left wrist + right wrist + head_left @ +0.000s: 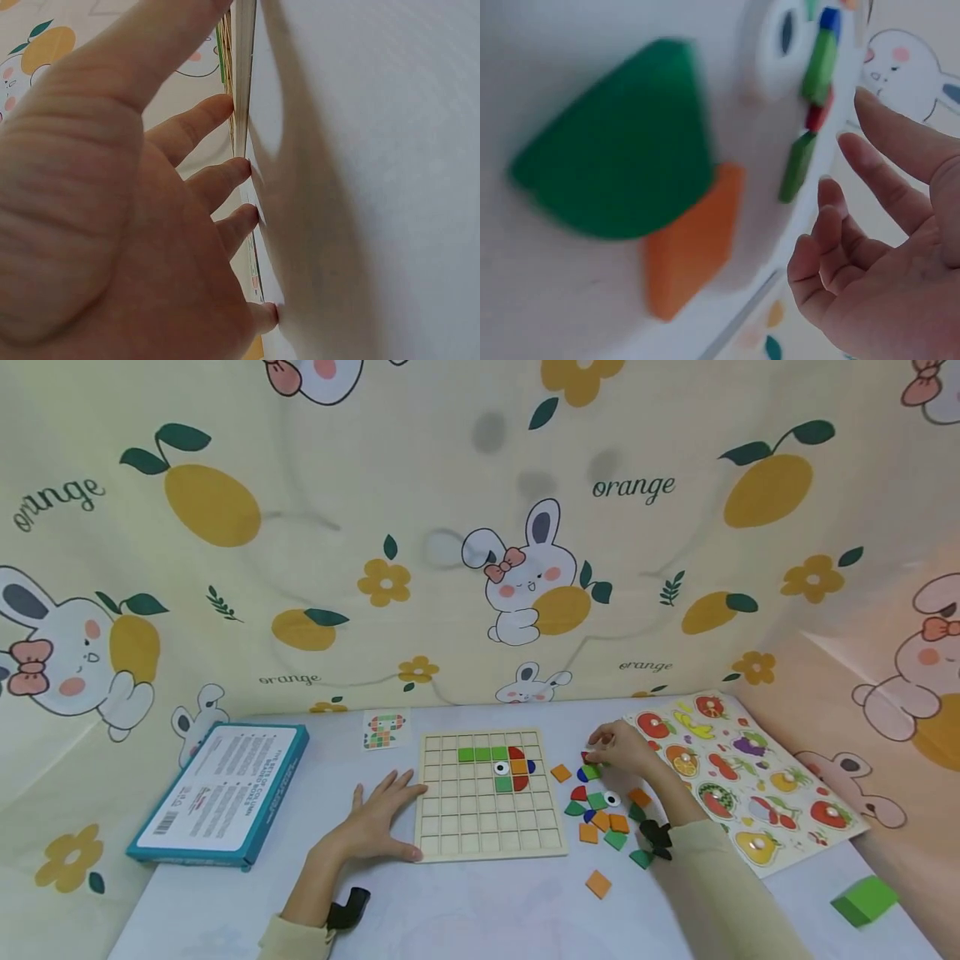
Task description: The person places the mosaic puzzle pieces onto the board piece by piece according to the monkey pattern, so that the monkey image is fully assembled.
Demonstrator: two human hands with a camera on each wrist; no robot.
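My left hand (375,818) lies with spread fingers on the table, thumb and fingertips at the left edge of a wooden grid board (491,818). Along the board's upper right sit green squares (483,754), red quarter-circles (521,782), an orange square (519,767), a blue half-circle (532,767) and a round eye piece (502,768). My right hand (621,747) hovers at the far end of a scatter of loose pieces, close to a green piece (592,772). In the right wrist view its thumb and index finger stand apart with nothing between them.
Loose orange squares (597,884), dark green quarter-circles (641,858) and an eye piece (612,798) lie right of the board. A pattern card (386,729) is behind it. A blue box (217,793) stands left; a fruit puzzle board (738,777) and green block (864,902) are right.
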